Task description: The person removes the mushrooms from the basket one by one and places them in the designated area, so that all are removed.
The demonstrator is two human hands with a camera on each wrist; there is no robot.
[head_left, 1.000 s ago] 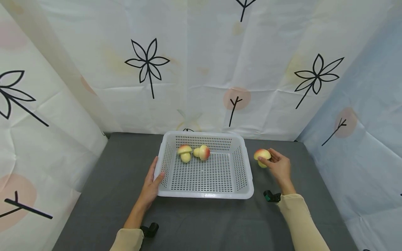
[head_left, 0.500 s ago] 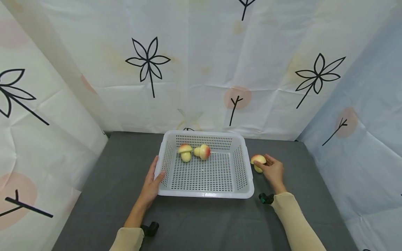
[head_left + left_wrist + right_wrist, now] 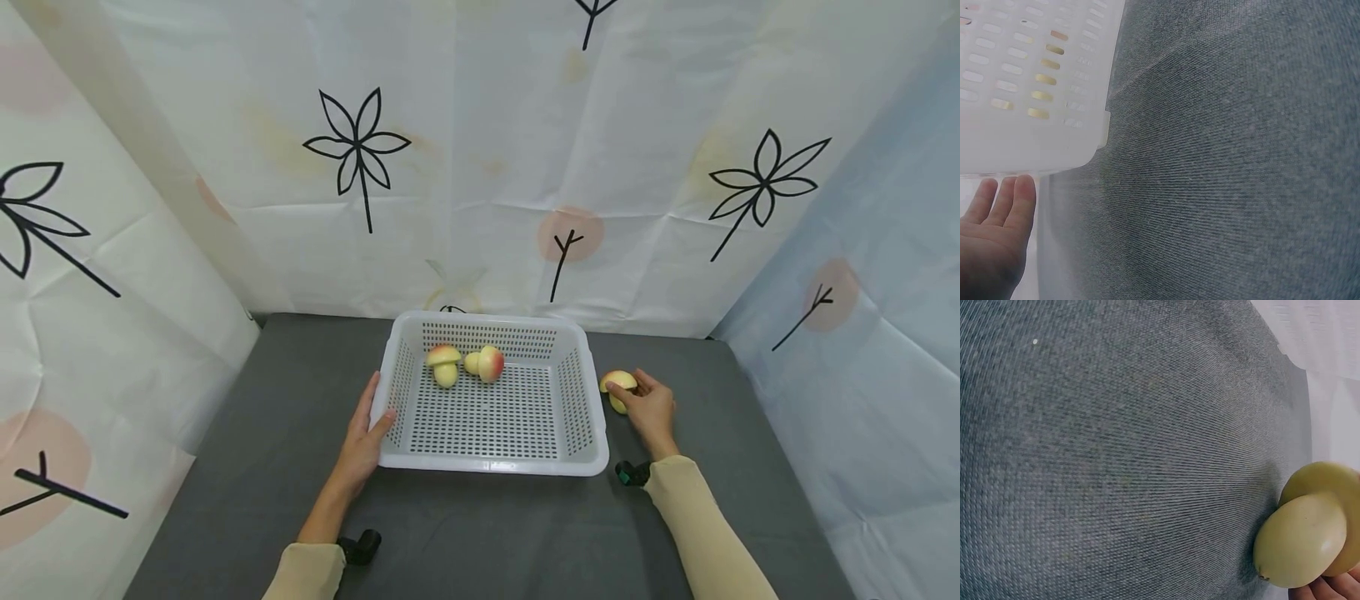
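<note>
A white plastic basket [image 3: 491, 468] with slotted walls sits on the dark grey table, two toy mushrooms lying inside it toward the back left. One mushroom [image 3: 445, 367] has its red-and-yellow cap toward the back; the other mushroom [image 3: 485, 364] lies with its cap to the right. My left hand [image 3: 362, 446] holds the basket's left side, thumb over the rim and fingers outside. Just beyond the right wall, my right hand [image 3: 651, 414] pinches a third mushroom [image 3: 617, 383] by its cap. In the right wrist view its pale yellow stem [image 3: 1300, 540] shows close to the cloth.
Grey cloth covers the table [image 3: 480, 542]. A white curtain [image 3: 465, 167] with black leaf drawings hangs behind it and along both sides. Each wrist wears a small black camera, such as the right camera [image 3: 632, 474].
My right hand has moved left and slightly nearer to me with the mushroom, up close to the basket, and hardly moves in the last half second. The left hand and basket stay put.
</note>
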